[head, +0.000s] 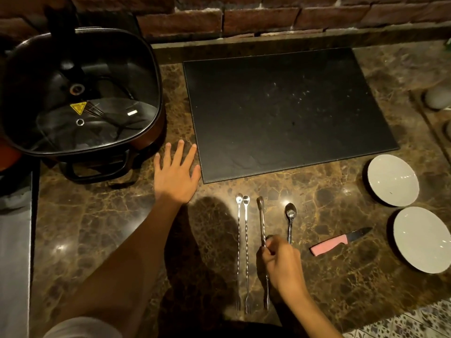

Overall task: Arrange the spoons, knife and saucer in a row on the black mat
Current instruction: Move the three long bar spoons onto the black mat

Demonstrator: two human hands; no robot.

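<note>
Brown marble counter (97,228) runs under a brick wall (244,15), with a bare black mat (288,111) beside a glass-lidded electric pan (80,93) holding a coiled cord. Nearer the edge lie four long spoons (246,252), a pink-handled knife (339,241) and two empty saucers (393,180). Her left hand (177,172) rests flat, fingers spread, at the mat's corner; the right hand (280,262) pinches the third spoon's handle.

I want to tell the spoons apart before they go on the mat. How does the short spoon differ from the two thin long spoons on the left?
The short spoon has a wide oval bowl; the two thin long spoons have tiny round bowls. Its handle is much shorter, and theirs are twisted and end in small forks. The long pair lie close side by side, while the short one lies apart, beside the right hand. All are shiny metal and lie on the counter, bowls toward the black mat.
</note>
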